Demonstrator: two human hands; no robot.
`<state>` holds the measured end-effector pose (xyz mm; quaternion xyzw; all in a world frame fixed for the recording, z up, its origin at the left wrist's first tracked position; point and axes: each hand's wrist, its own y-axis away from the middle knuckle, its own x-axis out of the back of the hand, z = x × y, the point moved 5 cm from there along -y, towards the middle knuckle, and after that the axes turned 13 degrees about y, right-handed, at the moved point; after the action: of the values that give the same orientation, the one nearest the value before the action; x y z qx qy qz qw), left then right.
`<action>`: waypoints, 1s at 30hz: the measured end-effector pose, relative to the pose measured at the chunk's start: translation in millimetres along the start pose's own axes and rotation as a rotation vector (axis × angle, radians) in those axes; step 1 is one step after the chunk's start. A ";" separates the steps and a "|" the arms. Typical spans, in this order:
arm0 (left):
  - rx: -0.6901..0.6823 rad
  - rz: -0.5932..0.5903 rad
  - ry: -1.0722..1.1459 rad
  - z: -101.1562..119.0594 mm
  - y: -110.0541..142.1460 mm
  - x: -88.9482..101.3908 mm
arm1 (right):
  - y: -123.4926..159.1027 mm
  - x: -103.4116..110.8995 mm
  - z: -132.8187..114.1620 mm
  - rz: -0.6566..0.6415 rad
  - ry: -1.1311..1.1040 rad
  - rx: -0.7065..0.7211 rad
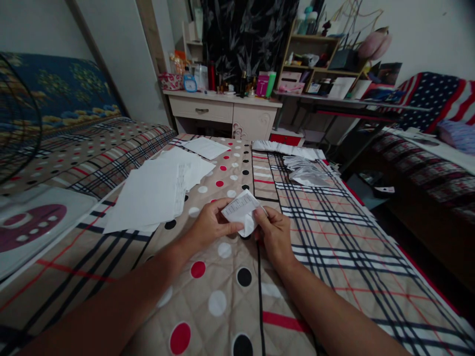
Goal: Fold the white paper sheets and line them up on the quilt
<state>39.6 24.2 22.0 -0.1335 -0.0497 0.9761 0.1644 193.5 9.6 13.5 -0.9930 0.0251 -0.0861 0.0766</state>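
A small folded sheet of white paper (243, 205) with printed lines on one face is between my two hands, above the quilted bedspread (213, 277). My left hand (215, 220) pinches its left edge, thumb on the near side. My right hand (273, 230) grips its right edge with thumb and bent fingers. Left of my hands lies a spread stack of white paper sheets (148, 193), some with print along the right edge. Farther right sits a pile of flat silvery-white pieces (306, 170), overlapping one another; what they are I cannot tell.
Behind the pile lies a long whitish strip (287, 150). A single sheet (207, 147) rests near the bed's far end. Beyond stand a white dresser (218, 110) with bottles and a desk with shelves (313, 59). A clear plastic package (40, 222) is at the left.
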 end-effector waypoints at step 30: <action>-0.434 0.075 -0.366 40.4 11.4 -6.5 | 6.9 -5.2 -31.1 -0.083 0.356 0.411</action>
<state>30.8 9.2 60.7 0.0112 -0.2813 0.9558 0.0841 182.7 -1.4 41.8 -0.9261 -0.0208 -0.2655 0.2673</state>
